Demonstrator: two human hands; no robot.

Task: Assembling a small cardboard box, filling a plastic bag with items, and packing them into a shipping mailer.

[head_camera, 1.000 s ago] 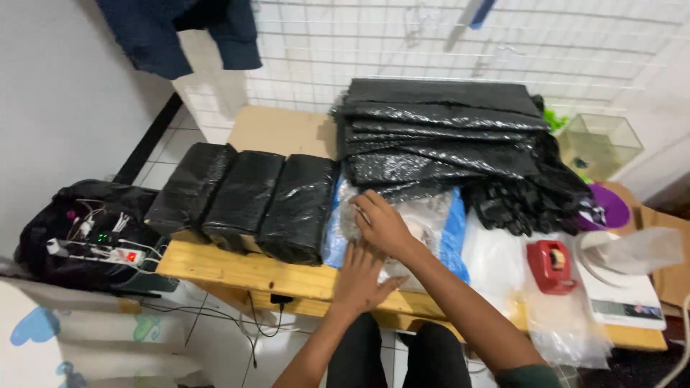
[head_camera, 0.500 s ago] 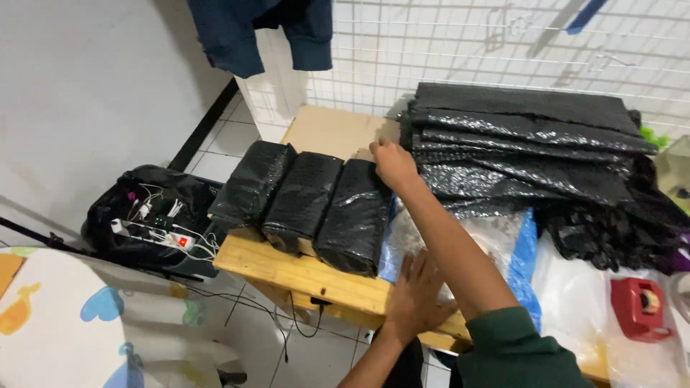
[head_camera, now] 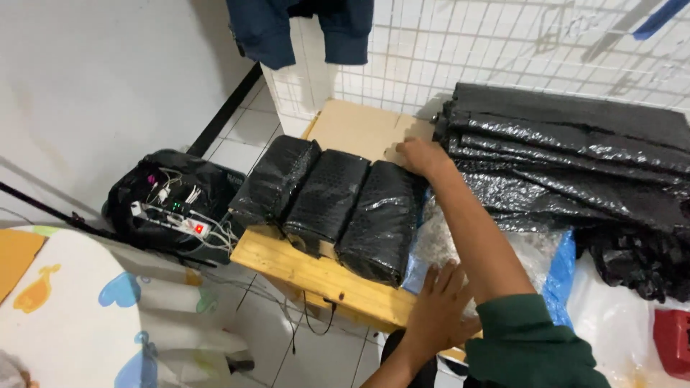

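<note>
Right hand (head_camera: pixel 420 156) fingers grasping brown cardboard (head_camera: pixel 359 129); left hand (head_camera: pixel 440 309) released on bubble wrap (head_camera: pixel 496 251)

We count three black wrapped bundles (head_camera: pixel 330 205) side by side on one wooden table (head_camera: pixel 302 269), one power strip (head_camera: pixel 172 219), two hands, and perhaps seven folded black sheets (head_camera: pixel 575 151), layers blurring.

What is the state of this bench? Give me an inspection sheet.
Surface: wooden bench, cardboard at the back.
Job's things: three black bundles side by side; bag stack beside them.
Clutter: clear wrap, blue sheet, red item.
Hands: right hand between cardboard and bundles; left hand flat on the wrap, fingers spread.
Cables: power strip with leads on a backpack.
Surroundings: wire grid, jacket.
</note>
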